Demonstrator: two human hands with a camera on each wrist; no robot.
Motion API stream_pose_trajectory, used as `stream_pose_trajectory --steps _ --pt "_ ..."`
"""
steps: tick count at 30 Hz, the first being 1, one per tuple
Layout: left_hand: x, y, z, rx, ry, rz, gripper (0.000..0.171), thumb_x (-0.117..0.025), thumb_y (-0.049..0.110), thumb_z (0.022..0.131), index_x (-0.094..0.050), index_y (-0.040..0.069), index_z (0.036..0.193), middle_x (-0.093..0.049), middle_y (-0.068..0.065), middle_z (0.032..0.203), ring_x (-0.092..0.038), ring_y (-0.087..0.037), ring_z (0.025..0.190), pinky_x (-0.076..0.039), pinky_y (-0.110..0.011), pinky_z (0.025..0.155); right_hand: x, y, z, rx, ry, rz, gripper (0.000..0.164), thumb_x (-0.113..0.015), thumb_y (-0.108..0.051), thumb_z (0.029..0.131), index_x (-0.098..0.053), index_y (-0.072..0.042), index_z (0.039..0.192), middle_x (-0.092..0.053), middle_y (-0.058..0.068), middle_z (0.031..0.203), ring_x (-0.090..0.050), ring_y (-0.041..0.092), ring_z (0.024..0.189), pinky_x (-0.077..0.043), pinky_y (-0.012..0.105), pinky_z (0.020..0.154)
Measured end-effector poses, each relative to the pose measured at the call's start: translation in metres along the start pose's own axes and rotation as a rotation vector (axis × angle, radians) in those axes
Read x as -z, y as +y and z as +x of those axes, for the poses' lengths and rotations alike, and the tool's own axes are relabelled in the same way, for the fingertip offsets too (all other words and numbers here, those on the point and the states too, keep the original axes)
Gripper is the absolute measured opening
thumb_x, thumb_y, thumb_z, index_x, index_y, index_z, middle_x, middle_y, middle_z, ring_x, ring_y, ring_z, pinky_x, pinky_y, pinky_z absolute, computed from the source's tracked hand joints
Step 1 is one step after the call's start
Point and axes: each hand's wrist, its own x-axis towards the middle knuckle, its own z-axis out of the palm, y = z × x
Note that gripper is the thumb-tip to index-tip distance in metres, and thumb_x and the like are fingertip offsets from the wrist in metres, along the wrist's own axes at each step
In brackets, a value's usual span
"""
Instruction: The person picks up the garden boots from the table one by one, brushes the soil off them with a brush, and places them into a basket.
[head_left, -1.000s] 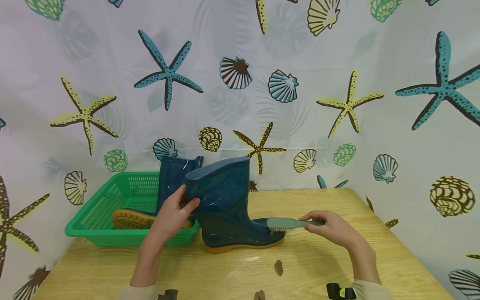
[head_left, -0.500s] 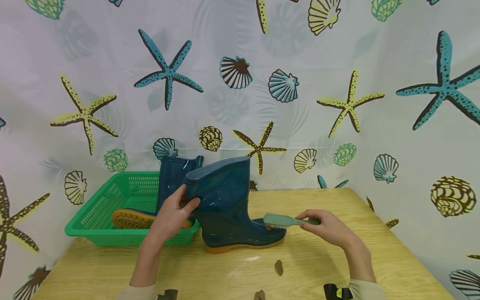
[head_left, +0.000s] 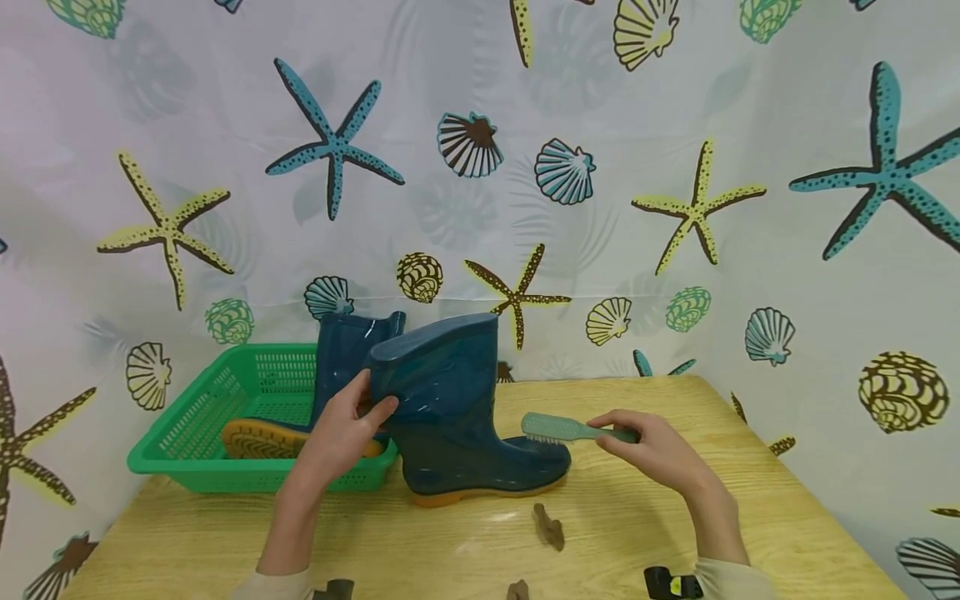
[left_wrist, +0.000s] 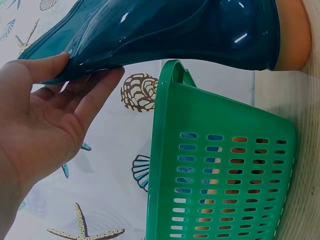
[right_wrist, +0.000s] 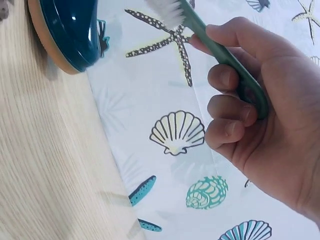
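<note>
A glossy dark blue rubber boot (head_left: 450, 417) with a tan sole stands upright on the wooden table, toe pointing right. My left hand (head_left: 348, 425) pinches the back of its shaft below the top edge; in the left wrist view thumb and fingers (left_wrist: 100, 92) meet the rubber. My right hand (head_left: 645, 442) grips the dark green handle of a pale green scrub brush (head_left: 551, 427). Its white bristles (right_wrist: 167, 11) face down, close over the boot's toe. Small brown clumps (head_left: 549, 527), like mud, lie on the table in front of the toe.
Behind the left forearm stands a green perforated plastic basket (head_left: 198, 475). A second blue boot (head_left: 348, 354) is in it, with a tan-soled boot part (head_left: 258, 439) showing at the front. Another brown clump (head_left: 517, 590) lies near the bottom edge. A shell-patterned curtain (head_left: 480, 208) hangs behind the table.
The brush has moved left and up from the toe's tip to above the instep. Another brown piece now lies beside the clump in front of the boot. My left hand and the boot stay put.
</note>
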Motion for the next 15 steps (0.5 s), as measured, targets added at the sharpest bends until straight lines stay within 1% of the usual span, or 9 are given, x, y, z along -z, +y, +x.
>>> stream_pose_trajectory --steps 3,4,7,10,13,14,15 --pt "0.001 -0.002 0.0 -0.022 -0.015 0.008 0.061 -0.05 0.04 0.104 -0.03 0.011 0.153 -0.049 -0.018 0.146 -0.052 -0.036 0.131 -0.052 -0.047 0.098 -0.005 -0.002 0.003 0.041 0.02 -0.014 0.032 -0.061 -0.038 0.099 -0.067 -0.02 0.126 -0.067 0.008 0.126 -0.061 0.011 0.092 -0.05 0.031 0.077" --pt "0.001 -0.002 0.0 -0.036 -0.018 0.008 0.058 -0.05 0.039 0.104 -0.031 0.013 0.153 -0.049 -0.017 0.145 -0.052 -0.035 0.131 -0.052 -0.048 0.098 -0.006 -0.003 0.004 0.057 0.031 -0.021 0.033 -0.06 -0.037 0.099 -0.067 -0.019 0.126 -0.067 0.007 0.126 -0.061 0.01 0.093 -0.051 0.031 0.077" --pt "0.001 -0.005 -0.001 -0.088 -0.03 0.016 0.053 -0.052 0.033 0.104 -0.035 0.017 0.152 -0.051 -0.014 0.145 -0.053 -0.035 0.131 -0.051 -0.05 0.099 -0.008 -0.006 0.005 0.092 0.068 -0.038 0.034 -0.06 -0.034 0.1 -0.065 -0.018 0.13 -0.067 0.005 0.121 -0.058 0.01 0.086 -0.048 0.03 0.074" --pt "0.003 -0.007 -0.002 -0.144 -0.049 0.021 0.05 -0.054 0.03 0.103 -0.04 0.018 0.149 -0.054 -0.014 0.142 -0.054 -0.035 0.128 -0.051 -0.051 0.098 -0.008 -0.01 0.006 0.144 0.11 -0.057 0.035 -0.06 -0.029 0.101 -0.062 -0.017 0.133 -0.066 0.004 0.123 -0.059 0.01 0.091 -0.049 0.03 0.077" --pt "0.006 -0.009 -0.003 -0.176 -0.106 -0.006 0.05 -0.054 0.029 0.103 -0.04 0.018 0.15 -0.053 -0.015 0.143 -0.055 -0.036 0.129 -0.051 -0.051 0.098 -0.009 -0.014 0.008 0.199 0.131 -0.067 0.036 -0.06 -0.024 0.101 -0.06 -0.016 0.137 -0.065 0.003 0.123 -0.058 0.01 0.093 -0.049 0.03 0.077" --pt "0.008 -0.009 -0.004 -0.179 -0.128 -0.02 0.05 -0.055 0.029 0.103 -0.04 0.017 0.15 -0.054 -0.015 0.143 -0.056 -0.036 0.128 -0.051 -0.051 0.098 -0.01 -0.015 0.008 0.216 0.135 -0.066 0.037 -0.06 -0.023 0.101 -0.059 -0.016 0.137 -0.065 0.003 0.121 -0.057 0.009 0.092 -0.049 0.029 0.076" --pt "0.009 -0.01 -0.005 -0.176 -0.151 -0.033 0.05 -0.055 0.028 0.103 -0.041 0.017 0.149 -0.054 -0.015 0.143 -0.056 -0.036 0.128 -0.051 -0.051 0.098 -0.01 -0.016 0.009 0.227 0.137 -0.064 0.037 -0.059 -0.022 0.101 -0.058 -0.016 0.137 -0.064 0.002 0.115 -0.055 0.009 0.087 -0.047 0.028 0.073"
